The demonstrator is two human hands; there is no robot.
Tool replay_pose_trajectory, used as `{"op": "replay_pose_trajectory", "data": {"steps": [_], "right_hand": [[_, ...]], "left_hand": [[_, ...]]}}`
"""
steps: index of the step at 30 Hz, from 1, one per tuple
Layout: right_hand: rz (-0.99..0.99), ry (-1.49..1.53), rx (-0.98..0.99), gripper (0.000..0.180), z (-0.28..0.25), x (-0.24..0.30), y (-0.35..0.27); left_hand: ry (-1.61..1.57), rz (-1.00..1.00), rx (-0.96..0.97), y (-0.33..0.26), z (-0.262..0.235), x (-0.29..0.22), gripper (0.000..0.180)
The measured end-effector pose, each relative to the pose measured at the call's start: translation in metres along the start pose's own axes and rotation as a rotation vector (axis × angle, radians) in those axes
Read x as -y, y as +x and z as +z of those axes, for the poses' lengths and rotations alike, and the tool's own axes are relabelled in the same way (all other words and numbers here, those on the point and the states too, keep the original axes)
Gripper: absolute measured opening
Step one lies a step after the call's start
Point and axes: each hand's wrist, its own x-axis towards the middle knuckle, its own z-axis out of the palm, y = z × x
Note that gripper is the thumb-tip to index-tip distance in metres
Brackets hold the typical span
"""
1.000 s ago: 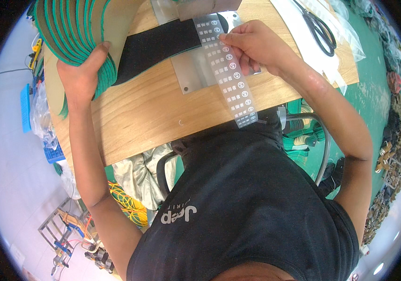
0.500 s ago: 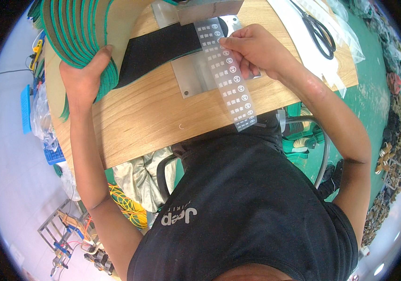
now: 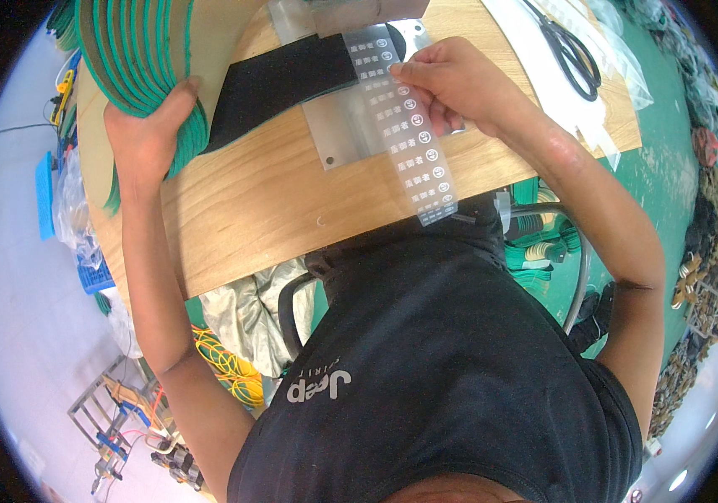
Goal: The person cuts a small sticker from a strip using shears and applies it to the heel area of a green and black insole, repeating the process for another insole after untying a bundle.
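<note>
Label strip (image 3: 405,126) laid across metal plate (image 3: 351,134), far centre of bench, pinched by right hand (image 3: 451,84) fingers; label not yet peeled. Left hand (image 3: 151,134) fingers clamped on green-edged stack (image 3: 137,50), far left; black piece (image 3: 279,80) unlabelled.

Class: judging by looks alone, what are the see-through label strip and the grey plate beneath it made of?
Clear label strip: probably thin glossy plastic film, since plate and wood show through it. Flat grey plate: likely brushed metal, given its dull sheen and screw hole.

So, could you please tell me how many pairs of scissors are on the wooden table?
1: the black-handled scissors lie at the table's far right corner, on clear plastic sheeting. Others may be hidden.
</note>
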Motion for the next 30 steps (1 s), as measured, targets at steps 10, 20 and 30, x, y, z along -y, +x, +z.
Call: {"op": "replay_pose_trajectory", "data": {"steps": [10,20,30], "right_hand": [[0.028,0.024,0.009,0.03,-0.001,0.0,0.001],[-0.003,0.047,-0.014,0.033,0.0,-0.005,-0.003],[-0.135,0.199,0.018,0.026,-0.003,-0.012,-0.009]], "left_hand": [[0.014,0.022,-0.002,0.0,0.0,0.002,0.027],[-0.08,-0.002,0.053,-0.004,0.003,-0.007,0.025],[0.02,-0.047,0.081,-0.011,-0.002,-0.017,0.024]]}}
